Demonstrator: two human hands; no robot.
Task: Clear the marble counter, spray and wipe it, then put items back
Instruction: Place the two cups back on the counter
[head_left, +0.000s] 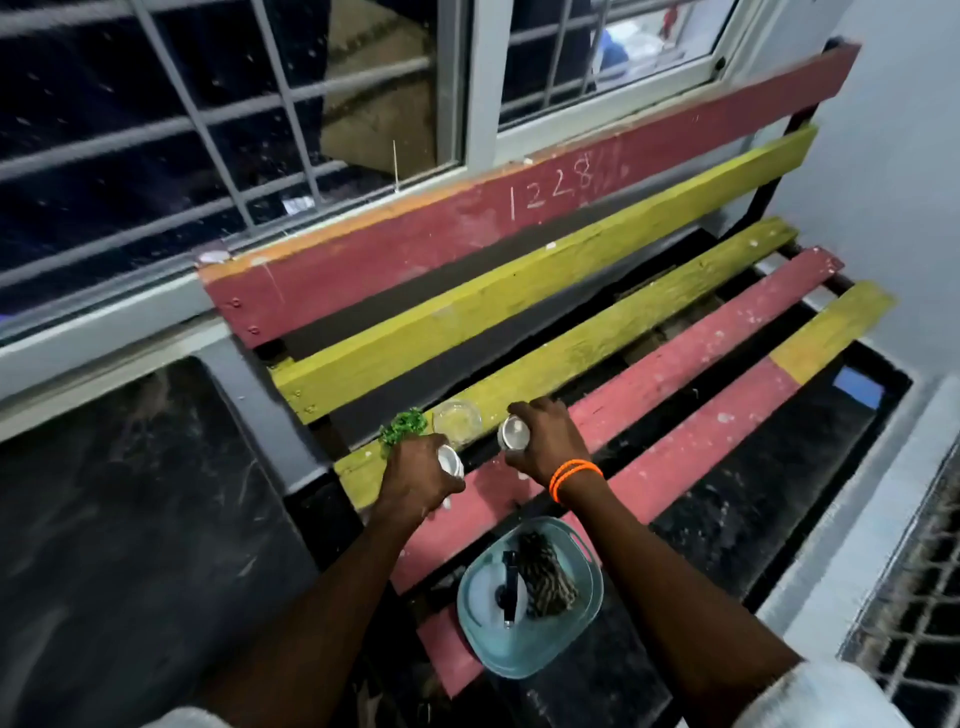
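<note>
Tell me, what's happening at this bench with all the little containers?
A person is leaning over a red and yellow slatted bench. The left hand grips a small white container, and the right hand grips a small metal cup. A clear cup and a green bunch sit on the yellow slat beside them. A teal basket rests nearer the person.

Both bare arms reach forward, side by side. The left hand is curled, knuckles up, fingers closed round something small. The right hand, slightly farther out, is curled likewise, with orange bands round its wrist.
</note>
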